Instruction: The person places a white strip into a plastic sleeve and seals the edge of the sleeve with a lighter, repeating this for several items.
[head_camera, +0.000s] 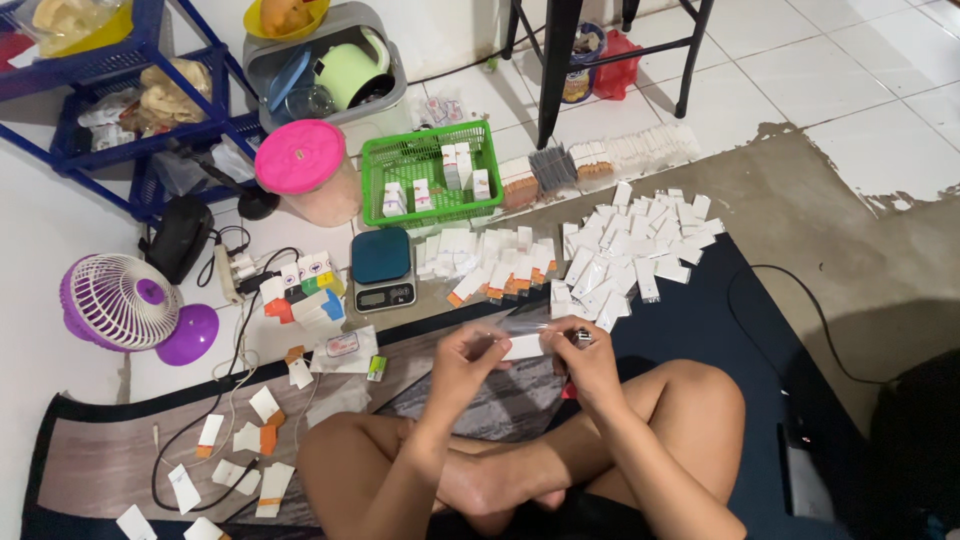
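- The dark mat (700, 330) covered the floor to the right of the seated person, and the spread of small white boxes (620, 255) lay across its far edge, well within arm's reach.
- A green basket (425, 175) with a few upright boxes stood farther off, with a pink-lidded tub (300, 160) to its left and a purple fan (125, 300) near the left edge.
- A digital scale (383, 270) sat between the basket and the person's knees.
- The left hand (465, 355) pinched one end of a small white box (522, 346), fingers closed narrowly on it, above the crossed legs.
- The right hand (590, 355) met the box's other end, fingers curled close around it; something small and dark showed at the fingertips, too blurred to identify.
- To do this well, in my judgement, the box should be kept level between both hands, gripped lightly at the ends so the thin card did not crush, with the thumbs working the flap rather than the palms.
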